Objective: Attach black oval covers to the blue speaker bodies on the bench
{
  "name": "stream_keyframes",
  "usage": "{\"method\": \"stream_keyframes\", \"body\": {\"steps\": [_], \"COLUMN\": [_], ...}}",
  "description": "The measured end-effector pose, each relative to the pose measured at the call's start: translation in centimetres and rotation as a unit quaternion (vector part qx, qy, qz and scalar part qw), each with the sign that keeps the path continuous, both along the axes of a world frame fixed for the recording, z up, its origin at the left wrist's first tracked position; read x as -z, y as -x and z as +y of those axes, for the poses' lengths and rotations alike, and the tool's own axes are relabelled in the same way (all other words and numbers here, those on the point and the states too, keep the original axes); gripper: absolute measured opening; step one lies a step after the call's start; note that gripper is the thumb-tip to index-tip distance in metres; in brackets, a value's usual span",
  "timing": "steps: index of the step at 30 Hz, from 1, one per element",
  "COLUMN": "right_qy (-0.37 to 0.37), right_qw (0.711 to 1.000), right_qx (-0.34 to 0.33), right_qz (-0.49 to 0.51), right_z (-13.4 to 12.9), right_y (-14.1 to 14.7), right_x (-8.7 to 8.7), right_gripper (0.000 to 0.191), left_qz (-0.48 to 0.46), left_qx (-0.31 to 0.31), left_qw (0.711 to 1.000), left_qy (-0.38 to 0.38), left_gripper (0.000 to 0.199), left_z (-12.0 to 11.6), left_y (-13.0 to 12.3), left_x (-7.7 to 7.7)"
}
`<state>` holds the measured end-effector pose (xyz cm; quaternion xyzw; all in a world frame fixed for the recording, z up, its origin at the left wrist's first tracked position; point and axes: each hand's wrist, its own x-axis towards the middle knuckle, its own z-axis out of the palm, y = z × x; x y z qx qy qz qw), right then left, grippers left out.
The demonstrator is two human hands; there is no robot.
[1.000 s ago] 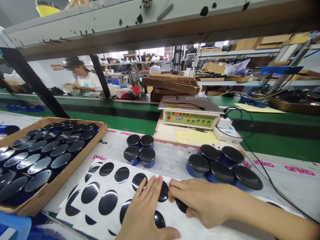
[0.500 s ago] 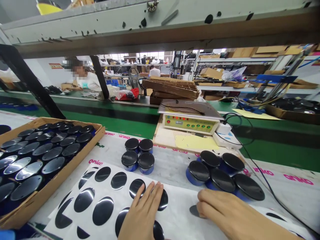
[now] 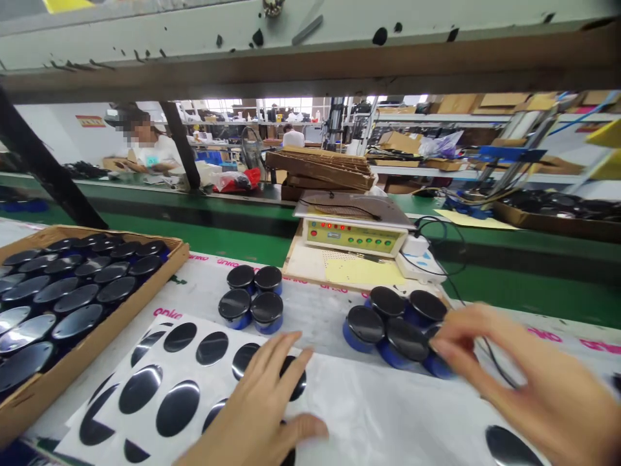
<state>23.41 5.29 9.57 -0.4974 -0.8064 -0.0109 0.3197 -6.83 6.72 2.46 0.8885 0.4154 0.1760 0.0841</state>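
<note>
My left hand point(image 3: 264, 401) has its fingers spread over a white sheet point(image 3: 349, 401) that bears rows of glossy black round stickers point(image 3: 178, 408). It partly hides some of them. My right hand point(image 3: 524, 375) is blurred, with thumb and forefinger pinched together at a blue round piece with a black top point(image 3: 438, 362), which it largely covers. Whatever may be between those fingertips is hidden. More black-topped blue pieces point(image 3: 406, 340) stand beside it. Another group of such pieces point(image 3: 266, 310) stands behind my left hand. A black round sticker point(image 3: 512, 446) lies at the lower right.
At left, a cardboard tray point(image 3: 167, 262) holds many black-topped pieces. A control box with lit buttons point(image 3: 354, 236) sits behind on a board, its cable point(image 3: 499, 366) trailing right. A shelf beam point(image 3: 310, 58) spans overhead. A person point(image 3: 155, 149) sits beyond the green bench.
My right hand has left the sheet and moved up and right to the pieces. The grey disc under its fingers is out of sight. My left hand's fingers have spread. The view has shifted slightly.
</note>
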Motion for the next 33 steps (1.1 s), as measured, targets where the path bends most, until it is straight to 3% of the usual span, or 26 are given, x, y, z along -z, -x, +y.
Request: {"method": "stream_keyframes", "body": {"steps": [2,4,7,10,12,15,19,23,29,33], "right_qy": [-0.018,0.004,0.029,0.025,0.010,-0.005,0.009,0.017,0.047,0.039], "right_qw": [0.991,0.975,0.958,0.950,0.944,0.938,0.936,0.927,0.911,0.880], "right_qx": [0.093,0.143,0.135,0.136,0.145,0.152,0.153,0.166,0.161,0.130], "right_qz": [0.090,0.173,0.249,0.280,0.297,0.311,0.316,0.337,0.376,0.455], "right_z": [0.8,1.8,2.9,3.2,3.1,3.4,3.9,4.3,6.0,6.4], "right_y": [-1.3,-2.1,-2.3,-2.3,-2.4,-2.7,-3.4,-4.7,-6.1,-5.1], "right_x": [-1.4,-1.9,-1.5,-1.0,-0.6,0.3,1.4,2.1,4.1,4.4], "right_gripper": [0.020,0.026,0.029,0.027,0.025,0.024,0.024,0.025,0.029,0.032], "left_qz": [-0.021,-0.038,-0.049,-0.050,-0.049,-0.043,-0.028,-0.034,-0.060,-0.109], "left_qx": [0.029,0.067,0.104,0.109,0.096,0.092,0.150,0.193,0.205,0.179], "left_qw": [0.999,0.994,0.989,0.990,0.992,0.994,0.988,0.980,0.976,0.975], "left_qy": [0.036,0.072,0.087,0.077,0.066,0.041,0.007,0.007,0.051,0.072], "left_gripper": [0.044,0.052,0.081,0.070,0.059,0.061,0.073,0.062,0.058,0.061], "left_z": [1.6,3.7,6.5,7.8,7.7,7.0,6.7,6.9,6.6,6.4], "left_y": [-2.2,-4.9,-8.5,-10.2,-10.4,-11.1,-13.8,-15.9,-16.0,-15.2], "left_x": [-2.3,-3.4,-2.8,-1.5,-1.3,-1.8,-2.5,-2.4,-1.9,-3.6]}}
